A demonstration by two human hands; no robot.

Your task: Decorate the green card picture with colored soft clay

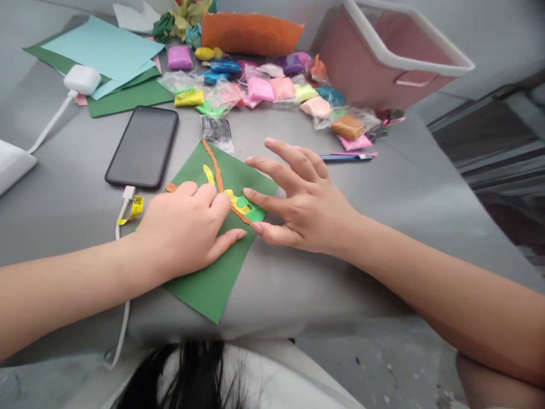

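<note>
A green paper sheet (217,284) lies at an angle on the grey table, with orange clay strips (213,162) stuck on it. Yellow clay (208,174) and light green clay (255,213) sit between the strips. My left hand (187,227) rests on the sheet's left part, fingers curled down with the thumb out; whether they hold anything is hidden. At the sheet's right edge is my right hand (298,199), fingers spread, index fingertip at the green clay and thumb tip at the end of an orange strip.
A black phone (142,147) with a white cable (123,324) lies left of the sheet. Behind are bagged clay pieces (260,89), coloured papers (102,51), an orange paper piece (251,34) and a pink bin (361,62). A blue tool (347,158) lies at the right.
</note>
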